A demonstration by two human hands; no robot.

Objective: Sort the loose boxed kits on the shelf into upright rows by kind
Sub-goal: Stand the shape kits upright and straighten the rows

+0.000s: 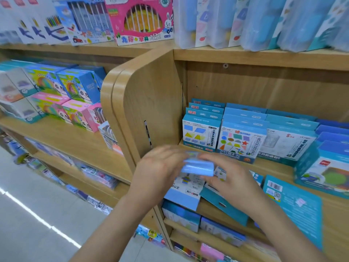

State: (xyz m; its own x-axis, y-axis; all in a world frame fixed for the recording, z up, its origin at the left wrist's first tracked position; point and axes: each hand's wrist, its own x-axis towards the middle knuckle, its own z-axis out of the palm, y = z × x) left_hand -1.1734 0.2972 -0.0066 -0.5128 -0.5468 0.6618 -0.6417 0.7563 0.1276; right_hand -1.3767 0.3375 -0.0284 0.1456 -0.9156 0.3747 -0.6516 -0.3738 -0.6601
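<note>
Head view shows both hands meeting over the front edge of a wooden shelf (273, 167), with 1 small light-blue box (198, 167) gripped between them. The left hand (160, 167) curls round its left end and the right hand (232, 178) closes on its right end (motion blur smears the fingertips). I cannot tell whether the box touches what lies below it.

Directly under the hands a white-and-blue kit (186, 191) lies flat, overhanging the shelf edge. Beneath the right wrist a teal kit (224, 207) lies flat and askew. Well to the right of the right hand a face-down kit (294, 207) lies with its barcode up.

Behind the hands stand 3 upright rows, touching side by side: triangle kits (201, 133), coloured-shape kits (240, 142) and white-fronted kits (287, 142). Far right of them stands a larger blue box (324, 173). Up and left of the left hand rises a wooden divider panel (151, 103).
</note>
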